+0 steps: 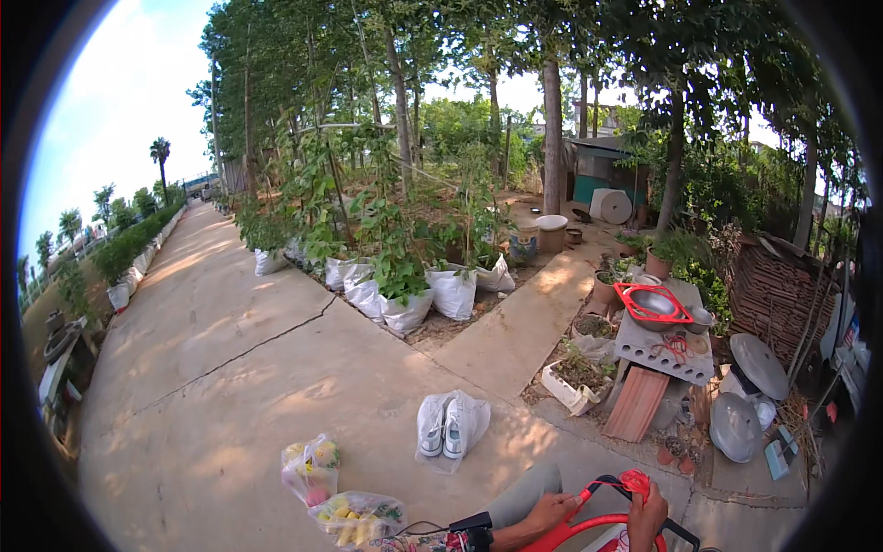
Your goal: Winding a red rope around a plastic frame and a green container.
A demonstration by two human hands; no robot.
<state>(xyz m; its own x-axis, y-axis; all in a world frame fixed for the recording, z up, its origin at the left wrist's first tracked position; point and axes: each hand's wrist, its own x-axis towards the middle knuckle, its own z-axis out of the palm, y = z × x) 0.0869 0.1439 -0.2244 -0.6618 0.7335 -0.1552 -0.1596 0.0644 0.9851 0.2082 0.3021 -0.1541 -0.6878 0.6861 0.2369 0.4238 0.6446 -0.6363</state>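
Observation:
Near the lower edge, right of centre, both my hands are at a red frame (581,526) with a black curved handle (682,531). A bunched red cord (635,480) sits at the top of my right hand (647,517), whose fingers are closed around it. My left hand (550,510) is closed with its fingertips at a red strand that runs along the handle toward the bunch. The lower part of the frame is cut off by the picture's edge.
White shoes in a clear bag (451,426) stand ahead on the concrete. Clear bags of fruit (359,521) lie to the left. At right, a slab table (644,342) carries a metal bowl in a red frame (655,306). Metal lids (735,427) and potted plants surround it.

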